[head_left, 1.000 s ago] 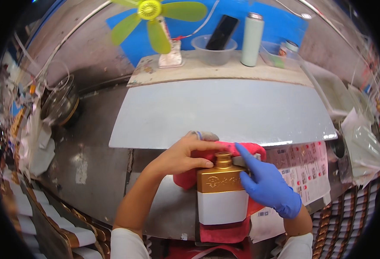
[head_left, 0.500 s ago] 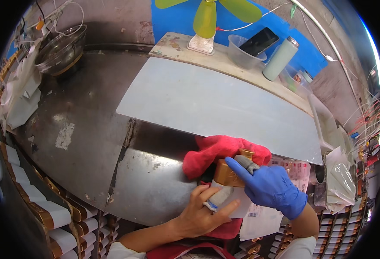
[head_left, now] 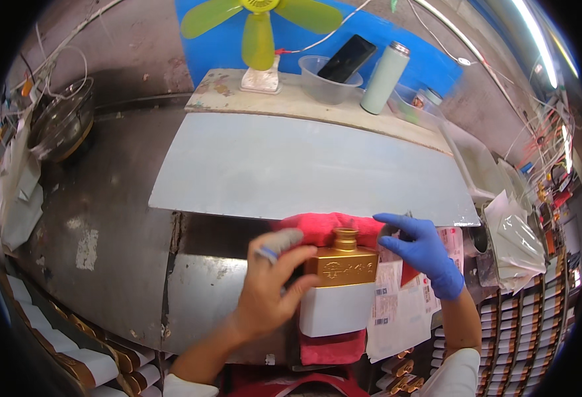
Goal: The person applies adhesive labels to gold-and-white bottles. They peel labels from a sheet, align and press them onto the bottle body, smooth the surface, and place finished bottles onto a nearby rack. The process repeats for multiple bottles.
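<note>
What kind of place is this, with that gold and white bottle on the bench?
Probably a small bottling or packing workshop. The left hand holds a gold and white bottle over a red cloth, rows of similar bottles line the lower edge, and sheets of labels lie on the worn metal bench.

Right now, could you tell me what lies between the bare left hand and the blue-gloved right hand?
In the head view, the gold-and-white bottle stands between the left hand and the right hand, on a red cloth. The left hand grips its side; the right hand is off it.
</note>
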The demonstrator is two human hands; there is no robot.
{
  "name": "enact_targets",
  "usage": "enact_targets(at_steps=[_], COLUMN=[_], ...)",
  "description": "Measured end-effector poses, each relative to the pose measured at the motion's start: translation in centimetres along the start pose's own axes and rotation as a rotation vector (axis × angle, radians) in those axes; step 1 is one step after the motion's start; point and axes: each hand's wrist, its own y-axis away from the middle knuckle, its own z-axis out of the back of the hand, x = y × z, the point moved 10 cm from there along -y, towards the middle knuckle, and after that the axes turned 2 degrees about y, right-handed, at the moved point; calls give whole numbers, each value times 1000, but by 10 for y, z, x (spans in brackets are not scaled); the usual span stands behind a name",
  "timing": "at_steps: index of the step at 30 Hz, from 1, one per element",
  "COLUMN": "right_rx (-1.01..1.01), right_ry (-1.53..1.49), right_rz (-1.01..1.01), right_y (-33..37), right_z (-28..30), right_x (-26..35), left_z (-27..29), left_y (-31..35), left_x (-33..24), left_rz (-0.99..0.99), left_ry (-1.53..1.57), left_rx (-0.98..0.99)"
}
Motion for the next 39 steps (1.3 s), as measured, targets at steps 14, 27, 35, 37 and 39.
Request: enact_targets(at_steps=[14,27,35,37,39], right_rx=[222,183,188,200,189], right_ry=[337,351,249,200,282], right_rz=[311,336,296,303,293], right_y=[-58,-51,-53,-53,-53], right_z=[-28,-23,-23,-22,-23], right_x=[12,10,0,-2,5], left_z=[-68,-78,-80,-80,-80], left_y=[-76,-76,-76,-77,-76], left_x=[38,46,46,47,49], left_rz=[98,168,220,262,286], left_ry=[190,217,203,243,241], left_rx=[518,657,727,746,752])
